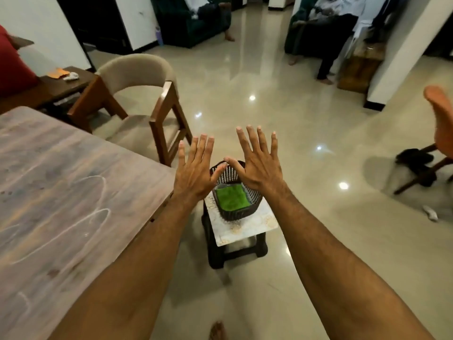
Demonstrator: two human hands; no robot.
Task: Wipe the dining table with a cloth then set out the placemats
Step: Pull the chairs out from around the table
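Left hand (193,173) and right hand (257,165) are held spread wide, empty, mid-frame above basket (242,212) with green cloth (231,197).

Single head-worn wide-angle view, looking forward and steeply down from above and behind the hands. Both forearms run up from the bottom edge; left hand (196,168) and right hand (257,163) sit at frame centre, close to the lens. Counter (61,192) fills the area left of the left hand. Stool (245,229) with basket (235,192) lies directly below and beyond the hands. Floor (306,119) stretches ahead of the fingertips. Straight lines bow toward the frame edges. No second view.
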